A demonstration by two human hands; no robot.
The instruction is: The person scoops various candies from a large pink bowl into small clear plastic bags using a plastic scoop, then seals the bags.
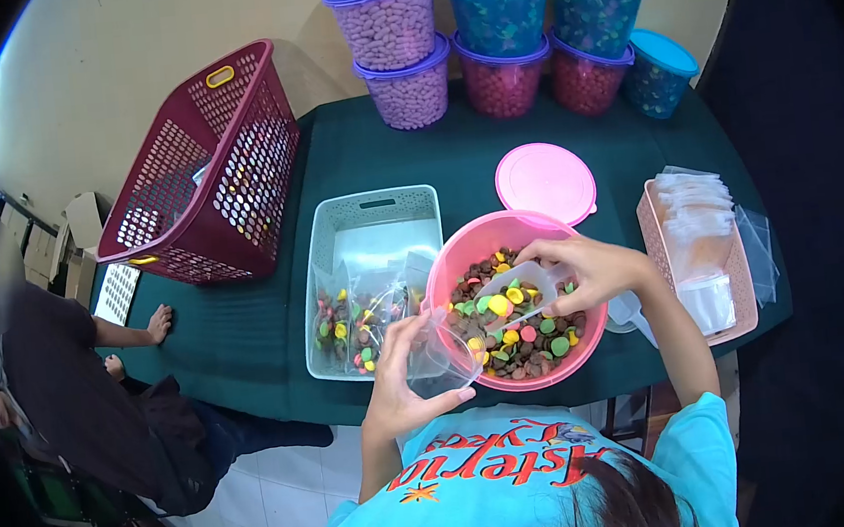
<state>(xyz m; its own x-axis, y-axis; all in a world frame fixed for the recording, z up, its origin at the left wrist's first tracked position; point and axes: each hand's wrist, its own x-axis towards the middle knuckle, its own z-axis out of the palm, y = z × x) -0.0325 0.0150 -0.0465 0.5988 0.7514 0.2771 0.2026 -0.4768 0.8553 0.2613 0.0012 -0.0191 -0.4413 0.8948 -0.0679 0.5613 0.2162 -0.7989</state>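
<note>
Over the pink tub of brown, yellow, green and pink sweets, my right hand grips a clear plastic scoop with several sweets in it. Just left of the scoop, my left hand is wrapped round a clear plastic cup or funnel, tilted at the tub's left rim; its exact shape is unclear. Beside the tub stands a pale green basket holding clear bags of sweets.
A pink lid lies behind the tub. At the right, a pink basket holds clear bags. A maroon basket stands back left, lidded tubs at the back. A person is at the left, one hand on the table.
</note>
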